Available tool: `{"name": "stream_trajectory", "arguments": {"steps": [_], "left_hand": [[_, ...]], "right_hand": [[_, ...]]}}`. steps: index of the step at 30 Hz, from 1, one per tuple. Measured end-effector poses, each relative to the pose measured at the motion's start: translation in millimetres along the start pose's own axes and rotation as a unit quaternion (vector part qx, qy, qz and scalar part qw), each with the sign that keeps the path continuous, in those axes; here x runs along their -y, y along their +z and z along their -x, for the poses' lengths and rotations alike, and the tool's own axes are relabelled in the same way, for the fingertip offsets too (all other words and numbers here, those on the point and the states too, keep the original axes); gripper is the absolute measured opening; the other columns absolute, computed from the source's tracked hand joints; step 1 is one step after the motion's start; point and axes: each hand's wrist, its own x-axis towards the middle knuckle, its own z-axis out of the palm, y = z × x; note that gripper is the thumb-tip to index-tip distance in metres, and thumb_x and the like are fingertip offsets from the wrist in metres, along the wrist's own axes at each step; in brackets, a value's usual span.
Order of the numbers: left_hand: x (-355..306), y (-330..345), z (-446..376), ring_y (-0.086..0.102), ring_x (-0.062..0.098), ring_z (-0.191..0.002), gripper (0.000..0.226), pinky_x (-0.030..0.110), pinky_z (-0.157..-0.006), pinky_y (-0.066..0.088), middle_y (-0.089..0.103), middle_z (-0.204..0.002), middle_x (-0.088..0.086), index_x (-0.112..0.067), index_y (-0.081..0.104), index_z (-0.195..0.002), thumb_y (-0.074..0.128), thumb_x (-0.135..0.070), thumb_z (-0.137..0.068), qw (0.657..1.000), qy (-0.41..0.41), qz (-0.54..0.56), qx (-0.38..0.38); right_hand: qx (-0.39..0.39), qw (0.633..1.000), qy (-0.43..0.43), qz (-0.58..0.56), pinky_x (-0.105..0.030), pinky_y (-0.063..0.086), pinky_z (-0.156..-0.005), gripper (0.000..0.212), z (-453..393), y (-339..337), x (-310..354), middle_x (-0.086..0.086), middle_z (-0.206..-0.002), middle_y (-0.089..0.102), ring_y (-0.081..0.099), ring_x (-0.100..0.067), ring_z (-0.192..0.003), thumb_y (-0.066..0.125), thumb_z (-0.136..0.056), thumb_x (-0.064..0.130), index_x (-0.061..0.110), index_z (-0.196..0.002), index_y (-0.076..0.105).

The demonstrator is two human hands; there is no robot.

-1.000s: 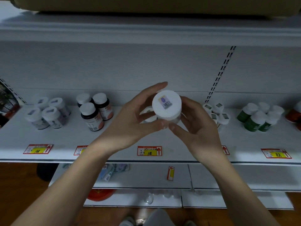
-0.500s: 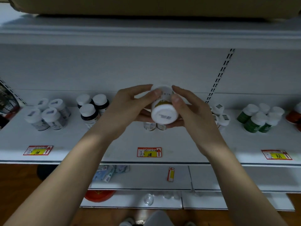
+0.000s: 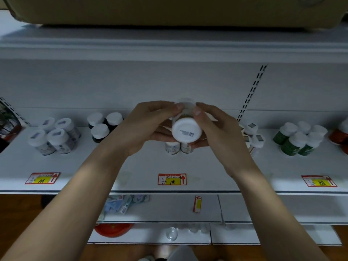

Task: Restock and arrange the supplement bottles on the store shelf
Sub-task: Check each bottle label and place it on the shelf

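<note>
A white supplement bottle (image 3: 186, 131) is held in the air over the middle of the white shelf (image 3: 139, 174), tipped so its flat printed end faces me. My left hand (image 3: 145, 127) grips it from the left and my right hand (image 3: 214, 129) from the right, fingertips meeting on top. Two similar bottles (image 3: 178, 146) stand on the shelf just below and behind it, partly hidden by my hands.
Clear white-capped bottles (image 3: 52, 136) and dark bottles (image 3: 102, 127) stand at the left. Small white bottles (image 3: 253, 136), green bottles (image 3: 299, 138) and a red one (image 3: 339, 134) are at the right. Price tags (image 3: 172, 179) line the front edge. A cardboard box (image 3: 169, 10) sits on the shelf above.
The bottle was turned over in my hands, from its stickered cap facing me to the printed flat end facing me, and was lowered slightly.
</note>
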Motion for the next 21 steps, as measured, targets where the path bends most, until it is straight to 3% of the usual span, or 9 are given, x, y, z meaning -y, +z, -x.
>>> {"name": "stream_trajectory", "arguments": {"steps": [2, 5, 9, 13, 16, 19, 21], "left_hand": [[2, -3, -2, 0.076, 0.025, -0.088, 0.037, 0.033, -0.074, 0.062, 0.078, -0.096, 0.007, -0.025, 0.064, -0.122, 0.07, -0.03, -0.085, 1.0, 0.017, 0.008, -0.002], [10, -6, -5, 0.074, 0.02, -0.095, 0.055, 0.031, -0.08, 0.061, 0.076, -0.106, 0.004, -0.031, 0.055, -0.134, 0.073, -0.018, -0.083, 0.999, 0.052, 0.005, 0.014], [23, -5, -7, 0.069, 0.01, -0.106, 0.071, 0.031, -0.089, 0.058, 0.069, -0.121, -0.004, -0.028, 0.055, -0.134, 0.079, -0.024, -0.068, 0.992, 0.119, -0.047, 0.003], [34, -5, -11, 0.068, 0.01, -0.108, 0.069, 0.034, -0.092, 0.057, 0.067, -0.124, -0.006, -0.024, 0.058, -0.131, 0.082, -0.02, -0.066, 0.989, 0.136, -0.06, -0.004], [40, -8, -20, 0.068, 0.01, -0.106, 0.062, 0.027, -0.087, 0.057, 0.068, -0.122, -0.006, -0.023, 0.058, -0.128, 0.082, -0.006, -0.073, 0.989, 0.135, -0.056, -0.009], [46, -15, -37, 0.067, 0.009, -0.107, 0.059, 0.023, -0.086, 0.056, 0.067, -0.122, -0.005, -0.021, 0.057, -0.125, 0.08, 0.002, -0.076, 0.988, 0.137, -0.06, -0.047], [51, -22, -51, 0.065, 0.011, -0.107, 0.058, 0.023, -0.085, 0.056, 0.065, -0.123, -0.003, -0.02, 0.055, -0.124, 0.079, 0.003, -0.077, 0.986, 0.133, -0.059, -0.079]], "right_hand": [[0.033, 0.999, -0.031, 0.022, -0.044, 0.059, -0.087, 0.057, -3, -5, -9, -0.002, -0.093, 0.077, 0.074, -0.017, -0.09, 0.063, -0.09, 0.043, 0.033, -0.144, 0.048], [0.083, 0.994, -0.067, 0.026, -0.027, 0.056, -0.09, 0.066, -6, -9, -21, 0.0, -0.111, 0.074, 0.07, -0.011, -0.104, 0.065, -0.093, 0.023, 0.04, -0.149, 0.034], [0.101, 0.991, -0.082, 0.044, -0.034, 0.054, -0.098, 0.078, -10, -9, -37, 0.002, -0.128, 0.066, 0.063, -0.009, -0.118, 0.069, -0.091, 0.01, 0.041, -0.15, 0.029], [0.114, 0.988, -0.085, 0.055, -0.033, 0.052, -0.101, 0.072, -12, -7, -49, 0.003, -0.133, 0.062, 0.059, -0.007, -0.122, 0.069, -0.09, 0.006, 0.031, -0.149, 0.035], [0.118, 0.987, -0.081, 0.072, -0.032, 0.05, -0.102, 0.065, -17, -8, -59, 0.008, -0.139, 0.058, 0.053, -0.004, -0.128, 0.067, -0.094, 0.016, 0.029, -0.149, 0.035], [0.085, 0.989, -0.061, 0.104, -0.018, 0.047, -0.098, 0.052, -21, -7, -70, 0.013, -0.136, 0.055, 0.05, 0.007, -0.124, 0.06, -0.097, 0.026, 0.031, -0.145, 0.04], [0.045, 0.991, -0.062, 0.113, -0.011, 0.047, -0.089, 0.04, -26, -7, -84, 0.013, -0.127, 0.059, 0.053, 0.009, -0.116, 0.058, -0.099, 0.022, 0.031, -0.136, 0.047]]}}
